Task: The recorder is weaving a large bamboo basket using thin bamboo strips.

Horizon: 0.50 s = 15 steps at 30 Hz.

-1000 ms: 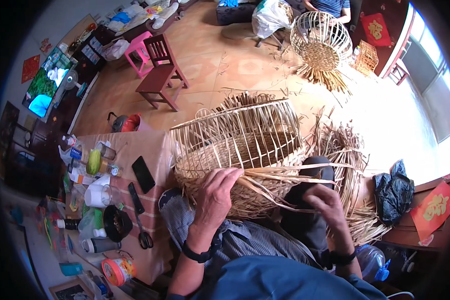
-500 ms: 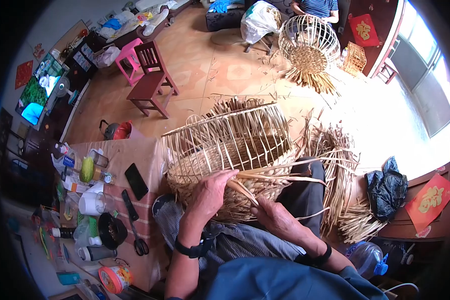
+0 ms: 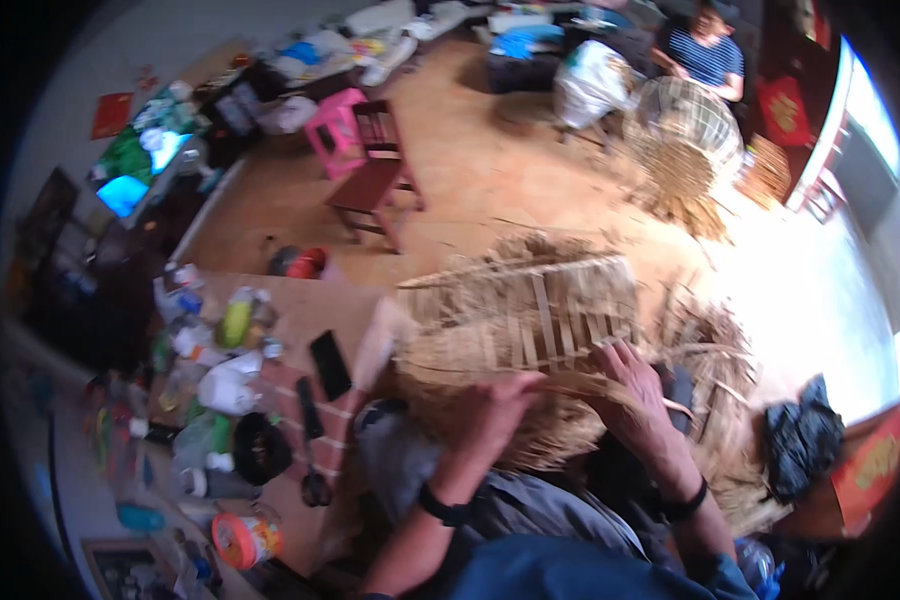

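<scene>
A partly woven straw basket point(image 3: 530, 318) rests at my lap, its upright ribs and rim partly blurred. My left hand point(image 3: 498, 408) is closed at its near side, pinching a bundle of dried straw strips point(image 3: 576, 384). The strips run across to my right hand point(image 3: 638, 402), which curls over their other end with fingers pointing up toward the basket. Motion blurs the fingertips, and the right thumb is hidden. Loose straw spreads over the basket's near wall below the hands.
On the left, a cloth-covered table point(image 3: 355, 300) holds a phone point(image 3: 330, 364), scissors point(image 3: 315, 488), a black bowl point(image 3: 262, 448) and bottles. A straw heap point(image 3: 715, 350) and black plastic bag point(image 3: 803, 437) lie right. Beyond are a wooden chair point(image 3: 372, 190) and a seated person point(image 3: 705, 60) with another basket.
My right hand has moved up and right, its fingers now turned upward. My left hand has shifted right and slightly down. The whole view has swung, so the room appears shifted right and down.
</scene>
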Tool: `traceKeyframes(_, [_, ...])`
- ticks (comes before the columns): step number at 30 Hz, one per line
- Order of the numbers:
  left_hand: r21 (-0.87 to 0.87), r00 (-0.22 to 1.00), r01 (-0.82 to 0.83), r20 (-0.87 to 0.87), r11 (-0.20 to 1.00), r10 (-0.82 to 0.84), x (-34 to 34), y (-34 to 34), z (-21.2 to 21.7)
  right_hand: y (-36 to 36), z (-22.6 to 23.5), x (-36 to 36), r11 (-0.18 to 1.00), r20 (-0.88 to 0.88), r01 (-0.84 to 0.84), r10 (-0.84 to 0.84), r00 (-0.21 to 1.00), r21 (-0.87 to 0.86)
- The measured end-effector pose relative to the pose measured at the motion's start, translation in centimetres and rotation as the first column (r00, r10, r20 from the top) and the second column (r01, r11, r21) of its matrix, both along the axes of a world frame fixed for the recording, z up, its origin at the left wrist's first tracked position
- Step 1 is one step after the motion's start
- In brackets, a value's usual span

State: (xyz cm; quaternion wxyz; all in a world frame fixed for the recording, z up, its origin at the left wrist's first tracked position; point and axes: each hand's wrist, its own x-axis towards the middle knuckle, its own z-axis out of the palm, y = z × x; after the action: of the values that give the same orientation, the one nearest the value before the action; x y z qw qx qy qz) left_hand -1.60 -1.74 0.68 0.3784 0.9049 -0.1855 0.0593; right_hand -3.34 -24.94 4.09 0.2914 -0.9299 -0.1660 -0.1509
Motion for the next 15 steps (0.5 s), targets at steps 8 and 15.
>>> traceKeyframes(8, [0.013, 0.998, -0.036, -0.052, 0.999, 0.037, 0.0, -2.4, -1.0, -1.3, -2.9, -0.6, 0.982, -0.051, -0.028, 0.018, 0.999, -0.188])
traceKeyframes(15, [0.15, 0.993, -0.114, -0.017, 0.982, 0.117, -0.6, -2.1, -0.8, -2.4, 0.6, -1.3, 0.964, -0.153, -0.107, 0.07, 0.986, -0.245])
